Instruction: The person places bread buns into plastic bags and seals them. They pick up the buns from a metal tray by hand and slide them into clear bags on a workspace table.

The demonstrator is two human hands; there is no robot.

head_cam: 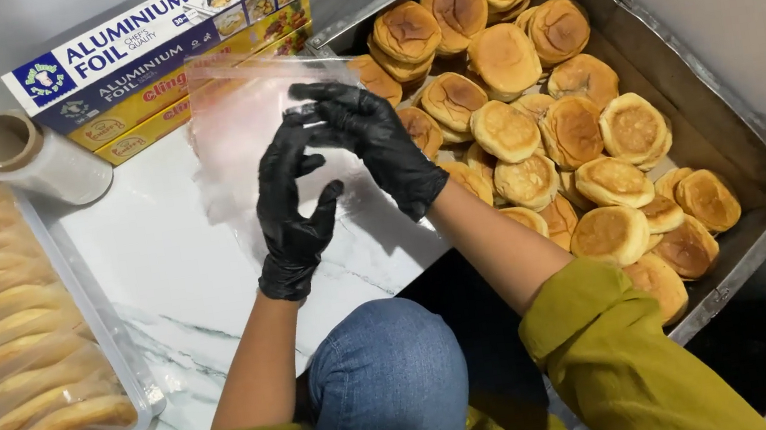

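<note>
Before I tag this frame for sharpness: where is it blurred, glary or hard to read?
Head view: the buns in the metal tray are sharp under even light; the clear plastic bag between the left hand and right hand looks hazy; the wrapped buns at left are softened by film; edges bend slightly.

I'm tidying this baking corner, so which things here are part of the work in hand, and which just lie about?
In use: clear plastic bag, held open by left hand and right hand; buns in the metal tray; bagged buns in the clear tub.

Lying about: foil boxes; film roll.
</note>
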